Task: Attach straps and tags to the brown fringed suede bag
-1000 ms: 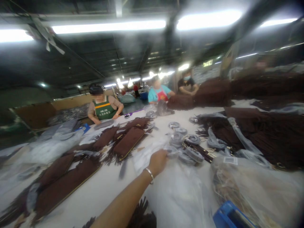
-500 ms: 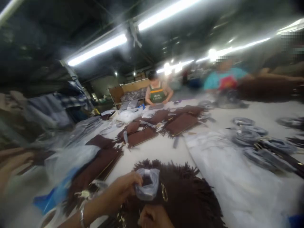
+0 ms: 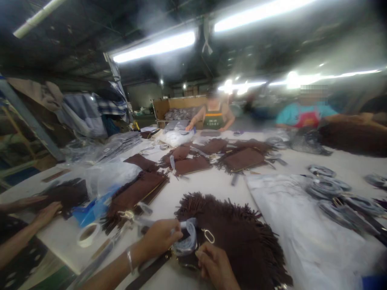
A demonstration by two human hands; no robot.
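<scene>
My left hand pinches a small clear plastic-wrapped strap bundle and holds it over a brown fringed bag lying on the white table. My right hand is curled at the bag's near edge, beside a gold metal ring; what its fingers hold is hidden. A silver bracelet circles my left wrist.
More brown fringed bags lie across the table's middle. Wrapped strap coils and a clear plastic sheet are at the right. A tape roll and another person's hands are at the left. Other workers sit at the far side.
My left hand reached right, took a wrapped bundle from the pile and carried it back to the fringed bag in front of me. The view swung left. My right hand has come into sight.
</scene>
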